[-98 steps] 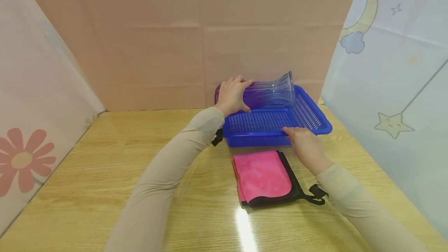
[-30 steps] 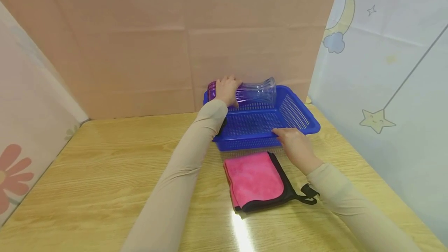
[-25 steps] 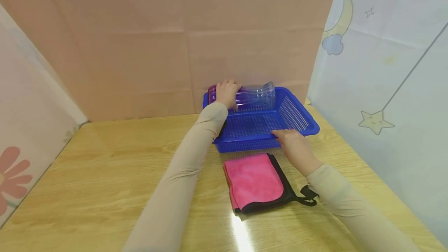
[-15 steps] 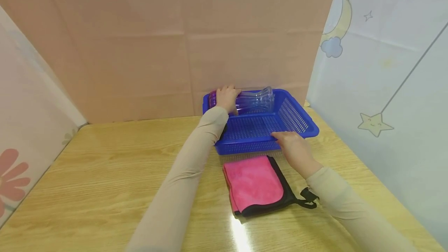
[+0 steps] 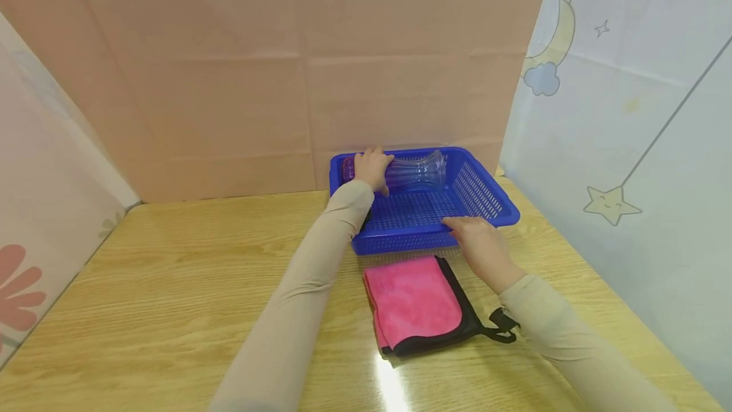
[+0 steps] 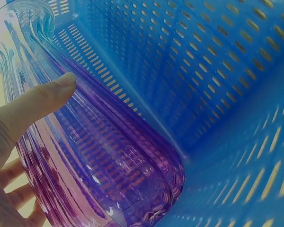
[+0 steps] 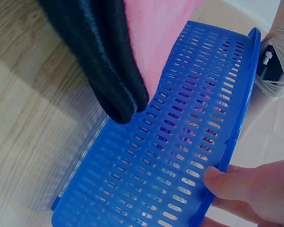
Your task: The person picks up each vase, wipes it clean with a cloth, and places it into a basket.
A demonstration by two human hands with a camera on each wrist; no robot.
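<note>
A ribbed glass vase, purple at its base and fading to clear at the flared mouth, lies on its side within the blue plastic basket, along the back wall. My left hand grips its body from above; in the left wrist view the thumb lies across the purple glass and the other fingers wrap beneath. My right hand pinches the basket's front rim, thumb outside and fingers inside, as the right wrist view shows at the rim.
A folded pink cloth with black edging and a black loop lies on the wooden table in front of the basket. A tan backdrop rises behind, and a patterned panel stands to the right.
My left hand has lowered the vase from above the basket's back rim down into it. My right hand has kept its hold on the front rim. The head view has shifted slightly.
</note>
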